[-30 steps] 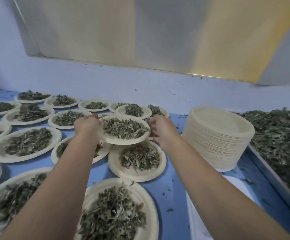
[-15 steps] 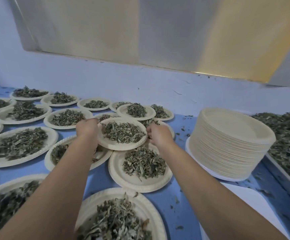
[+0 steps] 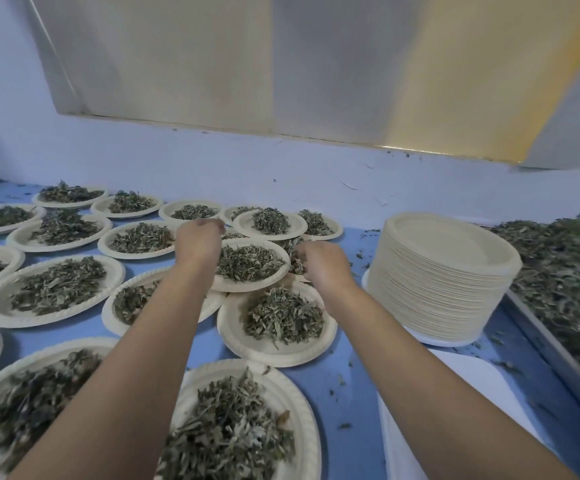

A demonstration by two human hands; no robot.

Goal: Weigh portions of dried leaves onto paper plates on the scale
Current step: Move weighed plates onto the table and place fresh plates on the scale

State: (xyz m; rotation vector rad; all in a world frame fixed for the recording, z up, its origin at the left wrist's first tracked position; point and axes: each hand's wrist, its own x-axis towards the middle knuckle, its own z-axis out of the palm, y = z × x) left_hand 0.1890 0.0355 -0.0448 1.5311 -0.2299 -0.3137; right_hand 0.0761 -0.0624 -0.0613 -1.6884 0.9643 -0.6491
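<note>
Both hands flank a filled paper plate point(image 3: 250, 265) that overlaps the rims of neighbouring filled plates on the blue surface point(image 3: 319, 382). The left hand point(image 3: 198, 242) shows only its back, and its wrist hides the plate's left rim. The right hand point(image 3: 323, 265) curls at the right rim, fingertips out of sight. Whether either hand grips the plate cannot be told. Right of them stands a stack of empty plates point(image 3: 444, 271); the tray of loose leaves point(image 3: 565, 278) and a white slab point(image 3: 454, 393) are cut off by the frame

No readable text, labels or numbers, seemingly
</note>
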